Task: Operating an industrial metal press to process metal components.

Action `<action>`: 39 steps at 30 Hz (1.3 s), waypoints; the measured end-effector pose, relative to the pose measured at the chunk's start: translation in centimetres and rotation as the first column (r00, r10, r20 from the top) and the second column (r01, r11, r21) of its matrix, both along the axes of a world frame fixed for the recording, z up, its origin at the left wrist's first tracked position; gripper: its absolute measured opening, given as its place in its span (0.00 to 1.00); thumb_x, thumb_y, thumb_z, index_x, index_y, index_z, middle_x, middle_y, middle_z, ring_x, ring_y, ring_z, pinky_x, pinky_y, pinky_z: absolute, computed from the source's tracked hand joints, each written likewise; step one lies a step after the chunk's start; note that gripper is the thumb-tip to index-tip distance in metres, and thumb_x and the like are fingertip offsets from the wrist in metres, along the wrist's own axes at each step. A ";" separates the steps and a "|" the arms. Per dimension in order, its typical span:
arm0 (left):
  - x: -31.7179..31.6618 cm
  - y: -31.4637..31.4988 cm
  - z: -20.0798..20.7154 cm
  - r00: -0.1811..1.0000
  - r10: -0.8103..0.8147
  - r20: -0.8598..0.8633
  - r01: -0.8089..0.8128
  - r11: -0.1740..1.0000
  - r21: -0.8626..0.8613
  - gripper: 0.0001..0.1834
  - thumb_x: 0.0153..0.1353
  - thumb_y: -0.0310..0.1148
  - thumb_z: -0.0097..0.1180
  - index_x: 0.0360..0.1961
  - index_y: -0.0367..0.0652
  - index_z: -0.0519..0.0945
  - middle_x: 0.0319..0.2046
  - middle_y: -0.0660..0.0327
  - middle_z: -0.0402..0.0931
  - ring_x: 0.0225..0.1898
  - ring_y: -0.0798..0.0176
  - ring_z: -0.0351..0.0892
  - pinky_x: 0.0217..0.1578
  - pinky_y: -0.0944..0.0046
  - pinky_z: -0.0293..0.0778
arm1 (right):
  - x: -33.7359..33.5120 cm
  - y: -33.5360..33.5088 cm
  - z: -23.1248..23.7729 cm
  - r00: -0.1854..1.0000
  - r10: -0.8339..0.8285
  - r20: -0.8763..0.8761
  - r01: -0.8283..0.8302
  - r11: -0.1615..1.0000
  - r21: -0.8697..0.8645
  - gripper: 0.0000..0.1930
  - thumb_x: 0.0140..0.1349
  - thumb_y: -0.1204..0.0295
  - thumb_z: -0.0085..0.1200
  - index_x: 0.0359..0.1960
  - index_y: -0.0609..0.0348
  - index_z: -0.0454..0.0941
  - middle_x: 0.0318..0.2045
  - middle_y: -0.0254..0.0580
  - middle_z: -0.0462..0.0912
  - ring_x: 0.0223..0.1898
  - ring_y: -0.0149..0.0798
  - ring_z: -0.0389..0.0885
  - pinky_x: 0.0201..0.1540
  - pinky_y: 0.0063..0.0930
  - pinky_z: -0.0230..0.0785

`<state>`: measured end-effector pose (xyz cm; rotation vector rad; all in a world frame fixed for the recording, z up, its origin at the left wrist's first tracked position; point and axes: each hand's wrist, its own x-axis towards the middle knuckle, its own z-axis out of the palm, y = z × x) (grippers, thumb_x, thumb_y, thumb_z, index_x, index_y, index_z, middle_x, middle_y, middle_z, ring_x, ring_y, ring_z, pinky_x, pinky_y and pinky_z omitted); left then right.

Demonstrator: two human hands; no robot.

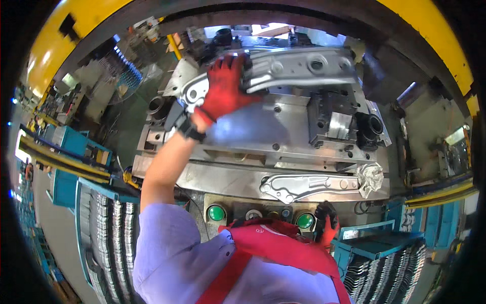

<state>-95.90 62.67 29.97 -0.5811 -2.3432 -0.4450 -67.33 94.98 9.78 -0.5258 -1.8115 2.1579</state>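
My left hand (226,87), in a red glove, reaches far forward over the die in the press. Its fingers are closed over a long stamped metal arm (296,68), whose left end (194,92) shows beside the wrist. That part stretches rightward above the steel die (253,121), slightly blurred; whether it touches the die I cannot tell. Close to my body at the lower right, my right hand (326,223), in a black and red glove, is beside a green push button (305,220). Its fingers are too small and partly hidden to read.
A second stamped metal arm (309,186) lies on the front ledge, with crumpled silvery wrapping (370,180) at its right end. Another green button (216,213) sits on the control box. Racks of stacked parts stand left (81,223) and right (372,248). Yellow press frame (430,30) arches overhead.
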 end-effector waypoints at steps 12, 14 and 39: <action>18.7 3.5 -6.4 0.830 -0.163 -0.534 -0.182 0.826 -0.534 0.31 0.49 0.29 0.49 0.58 0.53 0.62 0.57 0.57 0.61 0.56 0.52 0.64 0.59 0.51 0.60 | -5.7 -2.3 6.0 0.802 0.512 -0.308 -0.433 0.143 -0.890 0.26 0.66 0.58 0.36 0.60 0.62 0.60 0.57 0.48 0.67 0.53 0.40 0.72 0.54 0.30 0.66; 20.5 4.0 -6.1 0.846 -0.237 -0.477 -0.170 0.728 -0.664 0.28 0.49 0.28 0.48 0.56 0.48 0.64 0.56 0.55 0.63 0.56 0.53 0.64 0.58 0.53 0.61 | -5.5 -1.8 4.5 0.776 0.569 -0.271 -0.425 0.156 -0.891 0.25 0.66 0.58 0.36 0.60 0.62 0.60 0.57 0.48 0.67 0.53 0.40 0.71 0.54 0.31 0.66; 23.5 -0.5 -12.7 0.989 0.015 0.149 0.027 0.960 -0.279 0.27 0.45 0.33 0.51 0.52 0.44 0.71 0.40 0.56 0.67 0.47 0.53 0.67 0.54 0.45 0.59 | -1.4 -1.7 1.6 0.588 0.806 -0.067 -0.502 0.298 -0.812 0.23 0.66 0.62 0.36 0.57 0.66 0.64 0.50 0.50 0.74 0.55 0.44 0.69 0.56 0.36 0.63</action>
